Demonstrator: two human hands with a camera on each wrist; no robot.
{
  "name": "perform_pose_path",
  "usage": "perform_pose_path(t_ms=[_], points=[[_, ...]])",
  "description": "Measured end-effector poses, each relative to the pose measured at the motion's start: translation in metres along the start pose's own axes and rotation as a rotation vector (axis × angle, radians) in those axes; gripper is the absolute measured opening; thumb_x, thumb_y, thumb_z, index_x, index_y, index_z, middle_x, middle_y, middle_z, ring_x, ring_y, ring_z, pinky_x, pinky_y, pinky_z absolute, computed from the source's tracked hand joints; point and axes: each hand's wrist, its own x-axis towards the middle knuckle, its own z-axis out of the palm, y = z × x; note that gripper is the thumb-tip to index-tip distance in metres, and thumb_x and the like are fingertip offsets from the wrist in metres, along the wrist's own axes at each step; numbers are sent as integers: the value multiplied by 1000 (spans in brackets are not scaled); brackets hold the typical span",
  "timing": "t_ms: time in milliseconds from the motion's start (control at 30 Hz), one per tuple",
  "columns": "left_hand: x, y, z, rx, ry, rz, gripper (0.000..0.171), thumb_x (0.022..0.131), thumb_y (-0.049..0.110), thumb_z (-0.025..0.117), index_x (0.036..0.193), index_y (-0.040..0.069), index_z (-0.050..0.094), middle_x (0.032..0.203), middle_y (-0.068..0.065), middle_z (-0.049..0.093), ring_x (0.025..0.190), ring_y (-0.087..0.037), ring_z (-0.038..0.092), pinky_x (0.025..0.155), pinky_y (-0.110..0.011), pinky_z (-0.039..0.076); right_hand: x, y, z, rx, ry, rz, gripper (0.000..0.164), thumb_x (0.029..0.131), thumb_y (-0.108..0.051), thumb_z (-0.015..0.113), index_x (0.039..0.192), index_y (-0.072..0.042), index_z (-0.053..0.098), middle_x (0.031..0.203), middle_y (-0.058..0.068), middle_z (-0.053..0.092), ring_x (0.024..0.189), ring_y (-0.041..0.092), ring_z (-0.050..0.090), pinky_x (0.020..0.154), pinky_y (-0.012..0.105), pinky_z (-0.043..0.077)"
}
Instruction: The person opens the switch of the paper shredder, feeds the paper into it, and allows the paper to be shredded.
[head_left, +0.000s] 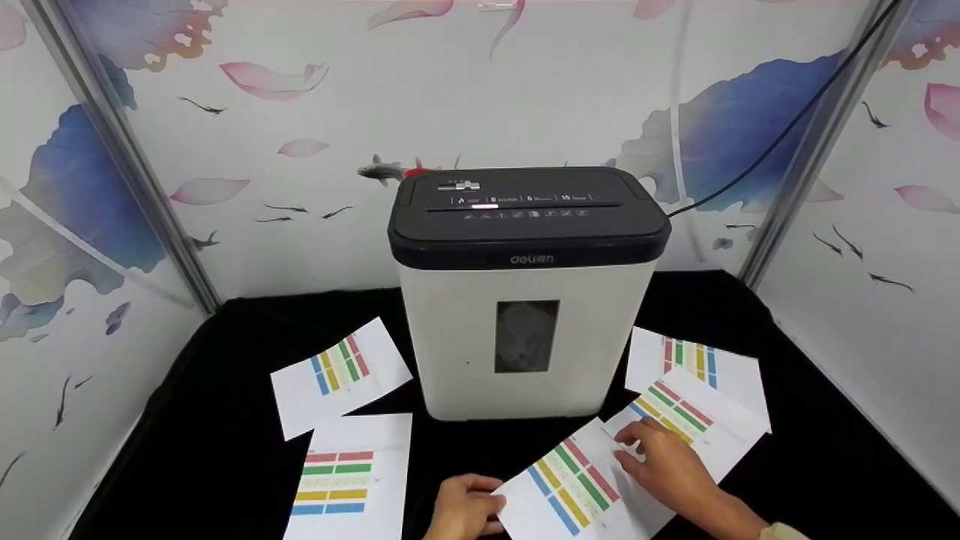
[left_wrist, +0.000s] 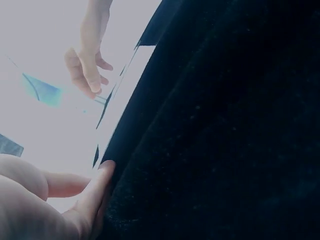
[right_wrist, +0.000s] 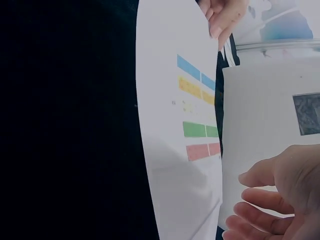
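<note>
A white sheet of paper (head_left: pixel 555 487) printed with red, green, yellow and blue bars lies slanted in front of the shredder. My left hand (head_left: pixel 465 506) pinches its left corner between thumb and fingers; the left wrist view shows that hand (left_wrist: pixel 55 200) at the sheet's edge. Over the sheet's upper right side hovers my right hand (head_left: pixel 667 461), thumb and fingers apart. In the right wrist view, the loosely bent fingers of this hand (right_wrist: pixel 280 195) have nothing between them, and the sheet (right_wrist: pixel 170 125) bows upward beside them.
The white shredder (head_left: pixel 450 337) with its dark top (head_left: pixel 525 232) stands at the centre back; a black cable (head_left: pixel 780 150) runs up right. Similar printed sheets lie left (head_left: pixel 345 375), front left (head_left: pixel 390 465) and right (head_left: pixel 735 427) on black cloth (head_left: pixel 202 450). Patterned panels (head_left: pixel 487 97) enclose the space.
</note>
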Motion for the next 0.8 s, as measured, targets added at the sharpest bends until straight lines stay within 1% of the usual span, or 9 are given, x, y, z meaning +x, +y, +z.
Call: perform_pose_path(t_ms=[167, 300, 367, 533, 600, 733, 800], points=[[-4, 7, -8, 11, 10, 12, 20, 78, -7, 62, 97, -7, 63, 80, -12, 67, 68, -17, 65, 58, -30, 57, 2, 1, 1, 49, -21, 17, 18, 76, -18, 73, 92, -14, 66, 90, -1, 62, 81, 12, 58, 67, 29, 50], [-7, 16, -16, 39, 14, 24, 19, 80, -5, 62, 99, -4, 64, 82, -11, 66, 69, -15, 64, 59, -30, 57, 2, 4, 3, 108, -26, 25, 28, 74, -25, 75, 97, -12, 66, 95, 1, 63, 84, 14, 59, 73, 32, 52], [-8, 18, -20, 51, 3, 10, 19, 81, -4, 62, 100, -3, 63, 84, -10, 66, 70, -14, 64, 59, -30, 57, 2, 5, 4, 134, -38, 35, 35, 73, -28, 76, 101, -10, 65, 98, 2, 63, 86, 16, 60, 75, 34, 52], [-8, 18, -32, 30, -50, 2, 22, 82, -2, 61, 104, -5, 61, 87, -12, 67, 70, -14, 64, 59, -33, 58, 1, 9, 6, 196, -61, 50, 51, 71, -34, 77, 110, -4, 61, 101, 7, 64, 89, 21, 62, 77, 37, 52], [-9, 19, -37, 13, -62, 14, 23, 83, -2, 60, 105, -6, 60, 88, -12, 66, 70, -14, 63, 59, -33, 58, 2, 10, 7, 225, -77, 66, 53, 71, -34, 77, 111, -3, 60, 99, 6, 65, 88, 20, 63, 76, 36, 52], [-9, 23, -44, 15, -70, 6, 21, 84, -1, 60, 104, -4, 62, 87, -9, 66, 69, -12, 63, 59, -33, 58, 4, 12, 10, 272, -112, 105, 52, 70, -37, 77, 109, -5, 62, 96, 3, 66, 85, 16, 62, 70, 30, 52], [-10, 26, -46, 26, -74, 4, 20, 84, 0, 61, 103, -3, 62, 87, -8, 66, 69, -12, 63, 58, -32, 57, 4, 13, 10, 302, -123, 100, 53, 70, -39, 76, 108, -5, 62, 95, 3, 66, 84, 15, 60, 67, 27, 51]])
